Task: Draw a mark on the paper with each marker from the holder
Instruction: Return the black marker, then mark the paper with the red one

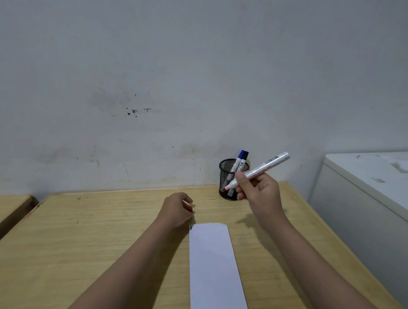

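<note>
My right hand [257, 191] holds an uncapped white marker [265, 167] with a red tip, raised above the desk in front of the black mesh holder [226, 176]. Two capped markers [242, 157], one blue and one dark, stand in the holder. My left hand [176, 210] rests closed on the desk with a red cap [190, 209] peeking from its fingers. A long white strip of paper [214, 269] lies between my arms; a small dark mark [191, 227] sits at its top left edge.
The wooden desk [89, 242] ends at a stained white wall behind the holder. A second desk [2, 211] stands at the left across a narrow gap. A white cabinet [371, 196] rises at the right.
</note>
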`<state>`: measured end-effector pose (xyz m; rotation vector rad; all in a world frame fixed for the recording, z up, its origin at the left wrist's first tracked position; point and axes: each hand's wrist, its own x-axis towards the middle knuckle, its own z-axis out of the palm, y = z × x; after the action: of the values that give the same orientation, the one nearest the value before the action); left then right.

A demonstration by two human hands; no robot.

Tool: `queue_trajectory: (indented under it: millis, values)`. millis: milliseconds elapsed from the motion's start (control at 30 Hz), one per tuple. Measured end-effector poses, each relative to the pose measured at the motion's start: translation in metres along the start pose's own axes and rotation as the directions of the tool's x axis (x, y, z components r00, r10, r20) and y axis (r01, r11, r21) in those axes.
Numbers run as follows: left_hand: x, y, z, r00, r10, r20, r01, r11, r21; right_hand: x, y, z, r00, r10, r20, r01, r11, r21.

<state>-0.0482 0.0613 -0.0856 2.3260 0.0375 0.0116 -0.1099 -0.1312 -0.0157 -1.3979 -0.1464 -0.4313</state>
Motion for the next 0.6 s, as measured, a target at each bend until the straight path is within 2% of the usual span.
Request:
queue_trajectory:
  millis: [100, 233, 333, 400, 467, 600]
  values:
    - [-0.005, -0.006, -0.002, 1.0, -0.027, 0.002, 0.027, 0.994, -0.106, -0.003, 0.001, 0.003, 1.0, 0.007, 0.002, -0.007, 1.0, -0.003]
    - [-0.019, -0.011, -0.009, 0.994, -0.026, -0.108, 0.002, 0.977, -0.215, -0.005, 0.005, 0.006, 1.0, 0.016, 0.007, -0.016, 1.0, -0.012]
    - [-0.038, -0.012, -0.011, 0.994, 0.017, -0.11, -0.042, 0.974, -0.225, -0.007, 0.011, 0.012, 0.998, 0.065, 0.007, -0.065, 0.998, -0.023]
    - [-0.05, -0.014, -0.011, 0.998, 0.056, -0.031, -0.061, 0.983, -0.173, -0.007, 0.018, 0.019, 0.993, 0.12, 0.006, -0.12, 0.993, 0.014]
    - [-0.057, -0.018, -0.009, 0.996, 0.069, 0.047, -0.067, 0.996, -0.054, -0.008, 0.027, 0.026, 0.982, 0.191, 0.007, -0.191, 0.981, 0.029]
    - [-0.062, -0.022, -0.005, 0.996, 0.073, 0.06, -0.082, 0.983, 0.167, -0.011, 0.052, 0.04, 0.949, 0.315, 0.017, -0.315, 0.949, -0.017]
